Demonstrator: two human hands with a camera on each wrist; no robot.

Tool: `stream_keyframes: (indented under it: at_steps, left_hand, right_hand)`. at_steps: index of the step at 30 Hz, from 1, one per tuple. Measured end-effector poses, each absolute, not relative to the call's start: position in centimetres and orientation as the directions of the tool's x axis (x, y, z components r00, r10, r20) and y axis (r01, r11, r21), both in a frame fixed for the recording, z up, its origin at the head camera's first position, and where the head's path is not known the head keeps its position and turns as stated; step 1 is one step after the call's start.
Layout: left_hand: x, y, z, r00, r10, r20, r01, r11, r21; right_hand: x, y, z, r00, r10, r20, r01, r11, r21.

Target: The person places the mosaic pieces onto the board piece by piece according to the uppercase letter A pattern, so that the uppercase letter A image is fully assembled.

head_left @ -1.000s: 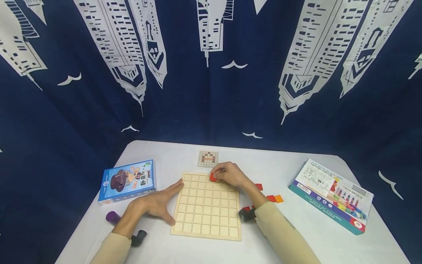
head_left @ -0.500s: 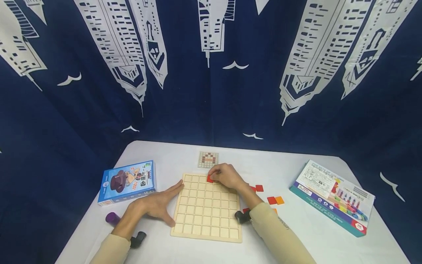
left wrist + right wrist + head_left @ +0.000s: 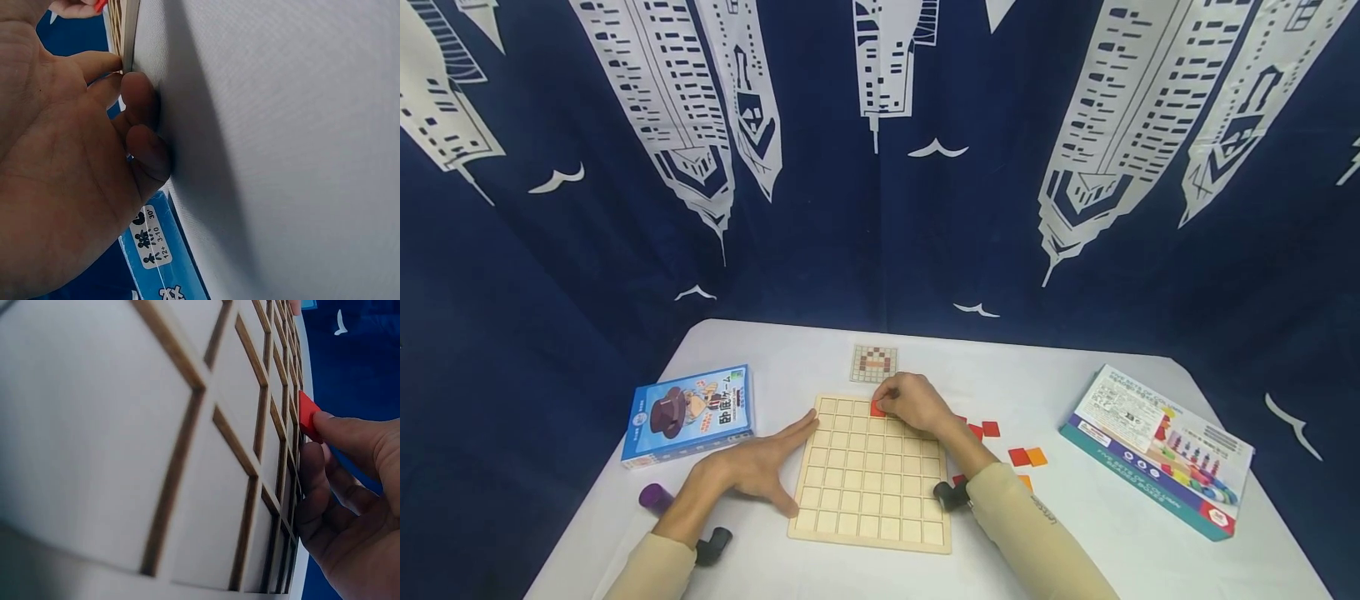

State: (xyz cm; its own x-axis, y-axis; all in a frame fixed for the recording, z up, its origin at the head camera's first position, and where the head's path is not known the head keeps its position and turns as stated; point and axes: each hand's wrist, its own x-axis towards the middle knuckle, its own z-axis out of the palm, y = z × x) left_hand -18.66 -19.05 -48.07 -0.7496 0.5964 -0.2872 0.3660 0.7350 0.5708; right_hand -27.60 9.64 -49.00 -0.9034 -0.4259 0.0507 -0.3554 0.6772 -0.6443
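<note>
A wooden grid board [image 3: 872,483] lies flat on the white table. My right hand [image 3: 917,403] is over its far edge, with thumb and fingers pinching a red square tile [image 3: 877,408] at a cell of the far row. In the right wrist view the red tile [image 3: 308,417] stands tilted against the grid under the thumb. My left hand [image 3: 758,467] spreads its thumb and fingers along the board's left edge, and its fingertips [image 3: 119,62] touch the side there. Just beyond the board lies a small pattern card [image 3: 874,363].
Loose red tiles [image 3: 1019,457] and orange tiles [image 3: 1037,456] lie right of the board, some partly behind the right arm. A blue game box [image 3: 691,410] stands at left, near a purple cylinder [image 3: 656,498]. A larger box [image 3: 1157,450] lies at right.
My right hand has shifted slightly left along the far row with the red tile, then nearly stopped, and the tile now sits lower in the grid. My left hand has stayed in place.
</note>
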Motion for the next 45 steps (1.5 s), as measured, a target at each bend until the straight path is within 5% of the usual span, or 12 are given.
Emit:
stream_keyframes:
  at_steps: [45]
  left_hand:
    - [-18.74, -19.11, -48.22, -0.745, 0.606, -0.279, 0.378, 0.729, 0.571]
  right_hand:
    - [-27.51, 9.49, -48.83, -0.897, -0.442, 0.021, -0.352, 0.685, -0.637]
